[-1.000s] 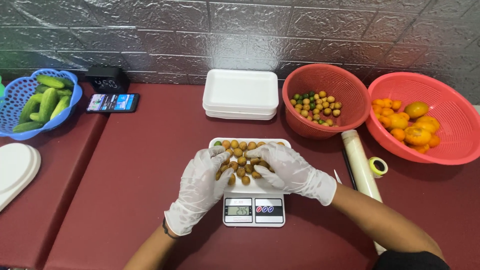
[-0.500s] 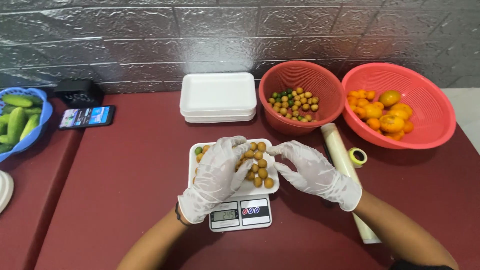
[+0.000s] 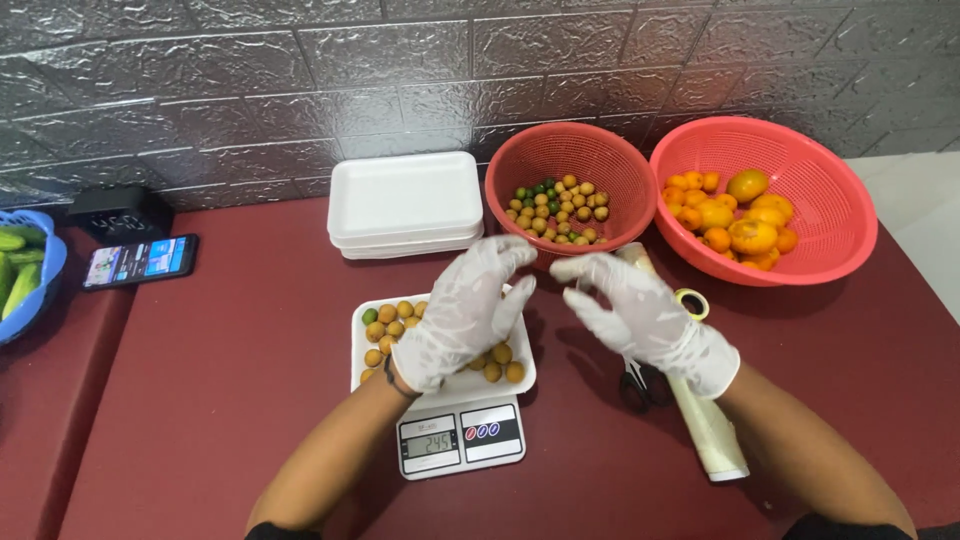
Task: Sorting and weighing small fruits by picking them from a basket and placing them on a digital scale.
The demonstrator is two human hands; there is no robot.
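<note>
A white foam tray (image 3: 366, 342) of small round orange-brown fruits (image 3: 391, 320) rests on a digital kitchen scale (image 3: 461, 439). My left hand (image 3: 462, 313), in a thin clear glove, hovers over the tray with fingers apart and covers part of the fruits. My right hand (image 3: 638, 308), gloved too, is raised to the right of the tray, fingers spread, holding nothing. Both hands sit just in front of a red basket (image 3: 572, 156) holding more small fruits.
A stack of white foam trays (image 3: 403, 203) sits behind the scale. A larger red basket (image 3: 800, 180) of oranges is at the right. A cling-film roll (image 3: 706, 437), tape roll (image 3: 691, 302) and scissors (image 3: 637, 386) lie right of the scale. A phone (image 3: 139, 261), clock and blue basket (image 3: 50, 270) are at left.
Both hands have lifted off the fruits on the tray and moved up and to the right, toward the small-fruit basket. The view has shifted left across the table.
</note>
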